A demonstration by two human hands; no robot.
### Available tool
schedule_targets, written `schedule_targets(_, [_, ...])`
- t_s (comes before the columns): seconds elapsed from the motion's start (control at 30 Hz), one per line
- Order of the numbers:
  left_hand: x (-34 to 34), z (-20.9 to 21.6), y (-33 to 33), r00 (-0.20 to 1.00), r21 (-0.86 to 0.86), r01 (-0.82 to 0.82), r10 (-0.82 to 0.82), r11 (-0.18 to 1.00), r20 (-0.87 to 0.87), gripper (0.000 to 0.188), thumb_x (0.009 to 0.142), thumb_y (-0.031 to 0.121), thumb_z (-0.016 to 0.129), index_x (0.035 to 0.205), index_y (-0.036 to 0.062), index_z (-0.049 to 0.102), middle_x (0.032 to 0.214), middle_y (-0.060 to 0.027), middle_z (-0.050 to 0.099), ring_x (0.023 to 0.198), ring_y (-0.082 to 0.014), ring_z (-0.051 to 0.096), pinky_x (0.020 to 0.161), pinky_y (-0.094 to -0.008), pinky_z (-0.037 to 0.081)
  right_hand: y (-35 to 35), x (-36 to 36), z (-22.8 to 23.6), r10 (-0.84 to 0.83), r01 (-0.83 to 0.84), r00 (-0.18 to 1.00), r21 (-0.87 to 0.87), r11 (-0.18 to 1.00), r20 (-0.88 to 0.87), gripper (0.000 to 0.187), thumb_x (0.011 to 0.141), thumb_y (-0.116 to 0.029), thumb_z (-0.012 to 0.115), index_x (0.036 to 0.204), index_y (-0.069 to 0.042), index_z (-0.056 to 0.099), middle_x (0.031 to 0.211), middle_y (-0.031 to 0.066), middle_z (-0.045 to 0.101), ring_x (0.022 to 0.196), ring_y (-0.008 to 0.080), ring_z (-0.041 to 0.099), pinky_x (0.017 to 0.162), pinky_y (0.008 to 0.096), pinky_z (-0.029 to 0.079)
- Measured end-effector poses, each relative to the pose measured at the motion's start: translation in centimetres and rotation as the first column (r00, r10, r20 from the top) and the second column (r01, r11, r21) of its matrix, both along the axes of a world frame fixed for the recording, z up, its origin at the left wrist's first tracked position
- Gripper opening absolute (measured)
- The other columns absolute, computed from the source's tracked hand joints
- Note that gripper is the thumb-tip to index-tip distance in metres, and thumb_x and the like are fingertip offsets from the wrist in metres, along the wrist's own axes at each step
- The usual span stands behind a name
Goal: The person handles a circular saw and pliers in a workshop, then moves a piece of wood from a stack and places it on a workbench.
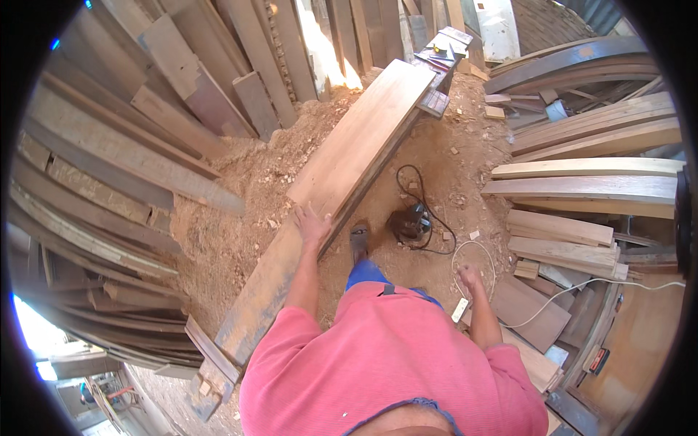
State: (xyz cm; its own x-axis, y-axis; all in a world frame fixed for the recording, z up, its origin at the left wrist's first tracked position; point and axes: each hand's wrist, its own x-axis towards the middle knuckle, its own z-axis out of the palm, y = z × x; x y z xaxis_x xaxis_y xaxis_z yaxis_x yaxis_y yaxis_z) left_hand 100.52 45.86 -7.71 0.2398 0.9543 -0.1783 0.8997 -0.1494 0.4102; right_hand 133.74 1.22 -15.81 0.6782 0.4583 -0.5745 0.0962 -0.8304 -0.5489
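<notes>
A wide, smooth wooden plank (pixel 363 138) lies along a long, narrow workbench (pixel 265 291). My left hand (pixel 313 224) rests at the plank's near end, its fingers spread against the edge and the bench top. Off to the right, over the ground, my right hand (pixel 470 276) is closed; what it holds, if anything, is too small to make out. A pale cable (pixel 476 244) loops around that hand, and a white power strip (pixel 459 310) hangs or lies just below it. A dark corded power tool (pixel 410 222) sits on the ground between the bench and my right hand.
Pencils and small tools (pixel 440 57) lie at the bench's far end. Sawdust and shavings (pixel 218 232) cover the ground. Tall boards (pixel 247 58) lean at the left and back. Stacked timber (pixel 592 178) fills the right side. A black cord (pixel 429 200) curls near my foot.
</notes>
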Motion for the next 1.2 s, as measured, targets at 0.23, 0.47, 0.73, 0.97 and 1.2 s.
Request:
schedule_targets(0.23, [2.9,1.8,13.4,0.993,-0.225,0.028,-0.053,0.974,-0.103,0.100,0.079,0.049,0.073,0.153,0.0002,0.025,0.153,-0.0281,0.037,0.144,-0.0427,0.033,0.118,-0.0495,0.029,18.8,-1.4,2.1,-0.003,0.049,0.967,0.175,0.983,-0.256,0.030,0.087,-0.029,0.065,0.093,-0.001,0.073,0.075,0.0066,0.069,0.067,0.0160,0.064,0.061,0.0335,0.050])
schedule_targets(0.47, [3.6,-2.7,21.9,0.973,-0.443,0.219,-0.229,0.869,0.032,0.079,0.083,0.048,0.072,0.143,0.0033,0.047,0.134,-0.0223,0.060,0.123,-0.0372,0.059,0.105,-0.0440,0.045,40.1,-1.8,5.2,-0.173,0.324,0.896,0.336,0.884,-0.409,0.035,0.091,-0.031,0.066,0.102,0.001,0.070,0.078,0.0031,0.065,0.066,0.0115,0.058,0.059,0.0300,0.048])
schedule_targets(0.73, [4.3,-7.7,24.2,0.966,-0.710,0.221,-0.051,0.669,0.252,0.075,0.089,0.060,0.060,0.133,0.0001,0.059,0.126,-0.0254,0.065,0.117,-0.0364,0.063,0.099,-0.0417,0.049,51.0,-0.3,2.7,-0.250,0.281,0.958,0.303,0.911,-0.137,0.049,0.092,-0.032,0.068,0.118,0.009,0.061,0.110,0.0174,0.069,0.096,0.0230,0.066,0.083,0.0371,0.053])
schedule_targets(0.97, [6.2,-4.8,19.1,0.960,-0.527,0.263,-0.167,0.808,0.223,0.064,0.101,0.055,0.038,0.113,-0.0013,0.065,0.109,-0.0287,0.067,0.104,-0.0445,0.064,0.092,-0.0478,0.047,51.1,-1.2,3.7,-0.444,0.643,0.762,0.461,0.612,-0.472,0.059,0.093,-0.036,0.069,0.128,0.009,0.055,0.117,0.0150,0.067,0.099,0.0220,0.066,0.087,0.0376,0.054])
schedule_targets(1.2, [5.7,-4.6,17.1,0.932,-0.426,0.288,-0.149,0.858,0.329,0.056,0.101,0.049,0.042,0.090,-0.0015,0.064,0.086,-0.0320,0.065,0.086,-0.0522,0.062,0.075,-0.0549,0.046,48.2,-2.5,5.5,-0.515,0.671,0.739,0.546,0.502,-0.435,0.064,0.089,-0.040,0.075,0.123,0.011,0.056,0.113,0.0172,0.067,0.098,0.0209,0.065,0.087,0.0354,0.053])
